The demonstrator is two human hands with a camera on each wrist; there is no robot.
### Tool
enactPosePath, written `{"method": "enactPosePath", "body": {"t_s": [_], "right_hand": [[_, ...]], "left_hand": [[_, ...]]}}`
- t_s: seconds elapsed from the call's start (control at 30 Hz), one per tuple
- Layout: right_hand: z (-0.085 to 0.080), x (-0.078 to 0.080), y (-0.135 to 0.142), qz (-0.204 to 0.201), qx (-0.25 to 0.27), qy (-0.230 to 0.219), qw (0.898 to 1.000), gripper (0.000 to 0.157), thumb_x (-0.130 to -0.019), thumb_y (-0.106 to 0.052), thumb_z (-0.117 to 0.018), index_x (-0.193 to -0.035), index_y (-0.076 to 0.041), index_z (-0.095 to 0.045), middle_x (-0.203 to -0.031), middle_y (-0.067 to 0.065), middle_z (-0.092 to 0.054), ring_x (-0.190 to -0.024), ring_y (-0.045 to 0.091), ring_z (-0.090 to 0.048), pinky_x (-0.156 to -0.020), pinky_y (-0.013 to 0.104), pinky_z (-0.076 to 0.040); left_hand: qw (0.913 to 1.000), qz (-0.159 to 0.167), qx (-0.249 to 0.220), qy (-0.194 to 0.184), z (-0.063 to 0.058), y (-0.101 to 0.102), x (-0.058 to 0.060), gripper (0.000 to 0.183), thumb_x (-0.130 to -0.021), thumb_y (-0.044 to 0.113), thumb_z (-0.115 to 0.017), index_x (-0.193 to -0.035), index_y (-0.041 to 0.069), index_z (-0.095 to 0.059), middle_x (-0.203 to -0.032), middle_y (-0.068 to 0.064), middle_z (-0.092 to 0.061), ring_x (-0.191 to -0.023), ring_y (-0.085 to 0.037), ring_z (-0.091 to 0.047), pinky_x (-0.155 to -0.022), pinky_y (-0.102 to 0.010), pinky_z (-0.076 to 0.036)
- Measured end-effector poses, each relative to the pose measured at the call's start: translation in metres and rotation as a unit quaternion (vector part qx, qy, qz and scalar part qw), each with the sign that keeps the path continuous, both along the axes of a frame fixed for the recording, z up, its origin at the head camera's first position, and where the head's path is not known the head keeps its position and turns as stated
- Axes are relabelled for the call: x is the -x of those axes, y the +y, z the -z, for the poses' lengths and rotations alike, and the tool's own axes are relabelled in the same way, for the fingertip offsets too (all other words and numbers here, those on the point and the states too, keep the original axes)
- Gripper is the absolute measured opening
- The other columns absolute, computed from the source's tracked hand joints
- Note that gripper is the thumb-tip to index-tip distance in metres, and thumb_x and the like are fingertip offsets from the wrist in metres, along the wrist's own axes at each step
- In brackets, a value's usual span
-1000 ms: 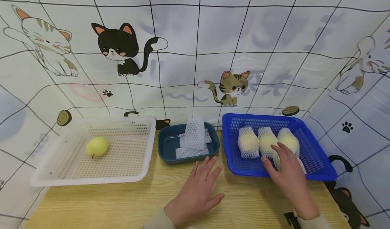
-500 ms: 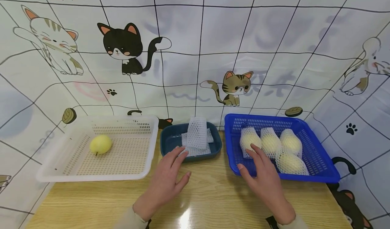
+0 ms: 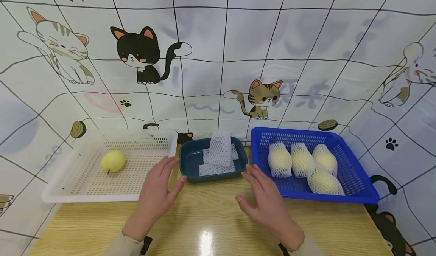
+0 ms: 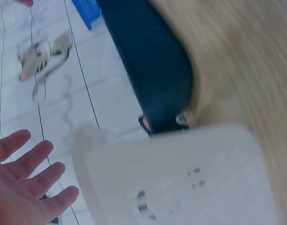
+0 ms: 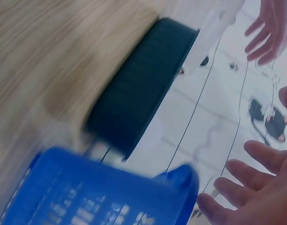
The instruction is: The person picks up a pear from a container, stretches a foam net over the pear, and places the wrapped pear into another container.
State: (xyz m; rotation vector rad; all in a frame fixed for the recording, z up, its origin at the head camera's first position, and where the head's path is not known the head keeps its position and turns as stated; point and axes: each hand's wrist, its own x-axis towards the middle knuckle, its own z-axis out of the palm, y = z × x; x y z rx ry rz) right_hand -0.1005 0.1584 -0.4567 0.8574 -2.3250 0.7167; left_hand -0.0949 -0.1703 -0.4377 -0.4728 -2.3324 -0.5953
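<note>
My left hand (image 3: 154,191) is held with fingers extended at the right front corner of the white basket (image 3: 85,199), holding nothing. In that basket lies one bare yellow-green round fruit (image 3: 114,161) with a short stem. My right hand (image 3: 269,205), also holding nothing, is spread between the dark teal tray (image 3: 189,161) and the blue basket (image 3: 327,198). White foam net sleeves (image 3: 219,150) lie in the tray, one across the others. Several pale yellow fruits (image 3: 280,160) in foam nets sit in the blue basket. Both wrist views show loosely spread fingers.
The wooden table (image 3: 211,218) extends in front of the three containers, which stand in a row. Behind and on both sides hangs a white sheet (image 3: 204,33) with a grid and printed cats.
Both hands have moved left: the right from over the blue basket, uncovering the netted fruits, the left from before the tray to the white basket's corner. The containers keep their places.
</note>
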Motion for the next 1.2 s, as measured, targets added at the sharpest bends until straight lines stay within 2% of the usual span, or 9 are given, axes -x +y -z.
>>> {"method": "enactPosePath", "body": {"t_s": [0.13,0.27,0.53,0.63,0.73,0.87,1.07,1.2], "right_hand": [[0.001,-0.004,-0.018,-0.029,-0.016,-0.009,0.999,0.065,-0.104,-0.057,-0.049,-0.138,-0.003,-0.061,-0.15,0.016,-0.054,-0.138,0.041,-0.049,-0.098,0.065,-0.048],[0.004,-0.007,-0.038,-0.054,-0.042,-0.022,0.997,0.063,-0.102,-0.055,-0.055,-0.141,-0.005,-0.059,-0.151,0.013,-0.053,-0.139,0.039,-0.049,-0.101,0.061,-0.048],[0.01,-0.012,-0.084,-0.101,-0.12,-0.036,0.987,0.066,-0.094,-0.05,-0.07,-0.143,-0.008,-0.056,-0.155,0.012,-0.05,-0.141,0.031,-0.049,-0.105,0.051,-0.048],[0.014,-0.012,-0.102,-0.115,-0.158,-0.055,0.979,0.068,-0.095,-0.051,-0.068,-0.146,-0.009,-0.054,-0.159,0.011,-0.046,-0.145,0.029,-0.045,-0.108,0.048,-0.046],[0.014,-0.011,-0.119,-0.124,-0.189,-0.076,0.971,0.072,-0.097,-0.054,-0.064,-0.151,-0.008,-0.049,-0.162,0.011,-0.041,-0.149,0.028,-0.039,-0.112,0.047,-0.043],[0.013,-0.011,-0.14,-0.126,-0.212,-0.08,0.966,0.079,-0.099,-0.058,-0.06,-0.155,-0.006,-0.043,-0.165,0.011,-0.035,-0.152,0.029,-0.033,-0.114,0.048,-0.041],[0.015,-0.008,-0.167,-0.119,-0.227,-0.076,0.964,0.09,-0.097,-0.061,-0.06,-0.161,-0.006,-0.031,-0.171,0.01,-0.021,-0.156,0.028,-0.023,-0.117,0.05,-0.037],[0.019,-0.005,-0.179,-0.113,-0.254,-0.071,0.958,0.094,-0.097,-0.063,-0.06,-0.164,-0.006,-0.025,-0.172,0.01,-0.013,-0.157,0.025,-0.016,-0.118,0.051,-0.035]], "left_hand": [[0.9987,-0.033,-0.028,-0.029,-0.003,-0.015,-0.001,0.05,-0.1,0.035,-0.064,-0.134,-0.002,-0.062,-0.135,-0.022,-0.061,-0.13,-0.045,-0.054,-0.102,-0.062,-0.044],[0.9946,-0.064,-0.056,-0.06,-0.003,-0.028,-0.004,0.047,-0.096,0.022,-0.071,-0.135,-0.001,-0.061,-0.139,-0.023,-0.059,-0.133,-0.046,-0.05,-0.104,-0.063,-0.041],[0.9871,-0.093,-0.078,-0.104,-0.001,-0.044,-0.008,0.047,-0.102,0.026,-0.065,-0.138,-0.003,-0.058,-0.142,-0.023,-0.055,-0.134,-0.045,-0.048,-0.105,-0.062,-0.039],[0.9853,-0.11,-0.072,-0.109,0.001,-0.047,-0.01,0.049,-0.103,0.029,-0.063,-0.137,-0.005,-0.057,-0.141,-0.025,-0.055,-0.131,-0.046,-0.049,-0.105,-0.062,-0.039],[0.9816,-0.143,-0.064,-0.109,0.003,-0.05,-0.01,0.049,-0.103,0.031,-0.063,-0.135,-0.006,-0.058,-0.137,-0.026,-0.057,-0.129,-0.047,-0.05,-0.106,-0.065,-0.036],[0.9748,-0.181,-0.059,-0.117,0.005,-0.056,-0.01,0.049,-0.102,0.033,-0.064,-0.133,-0.005,-0.06,-0.135,-0.027,-0.057,-0.128,-0.048,-0.05,-0.108,-0.071,-0.029],[0.972,-0.193,-0.061,-0.12,0.008,-0.062,-0.009,0.048,-0.1,0.03,-0.066,-0.131,-0.006,-0.061,-0.136,-0.028,-0.057,-0.129,-0.049,-0.05,-0.108,-0.074,-0.027],[0.9698,-0.204,-0.059,-0.12,0.008,-0.065,-0.01,0.046,-0.098,0.027,-0.069,-0.131,-0.005,-0.061,-0.135,-0.029,-0.057,-0.128,-0.05,-0.049,-0.107,-0.078,-0.024]]}}
